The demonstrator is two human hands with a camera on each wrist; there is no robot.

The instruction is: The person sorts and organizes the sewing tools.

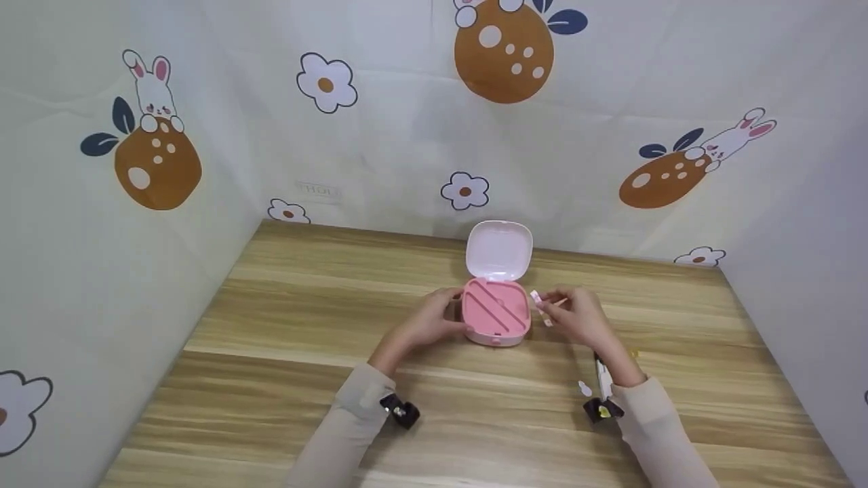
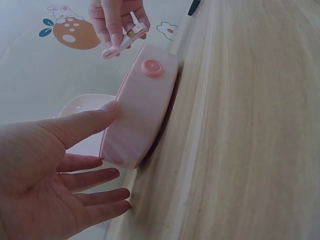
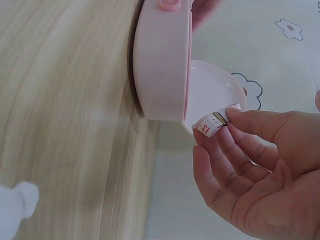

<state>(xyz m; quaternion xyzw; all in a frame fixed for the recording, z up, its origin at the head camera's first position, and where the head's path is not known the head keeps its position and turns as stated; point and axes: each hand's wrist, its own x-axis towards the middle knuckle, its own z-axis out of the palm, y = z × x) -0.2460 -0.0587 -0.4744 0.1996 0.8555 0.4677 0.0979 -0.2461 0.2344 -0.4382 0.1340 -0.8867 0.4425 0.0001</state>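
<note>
A small pink box (image 1: 483,337) stands on the table with its pale lid (image 1: 500,251) tipped back. Diagonal ridges divide its pink inner tray (image 1: 485,312). My left hand (image 1: 430,318) is at the box's left side. In the left wrist view, the left thumb (image 2: 95,120) rests against the box wall and the other fingers are extended. To the right of the box, my right hand (image 1: 576,315) pinches a folded white tape measure (image 3: 207,126) between thumb and fingertips. Red numbers and a metal end tip show on the tape.
By the right forearm, a slim dark-and-white object (image 1: 602,373) lies on the wooden table (image 1: 291,305), partly hidden by the arm. A small white rounded piece (image 1: 584,388) is beside it. A printed cloth wall (image 1: 400,149) rises behind the lid.
</note>
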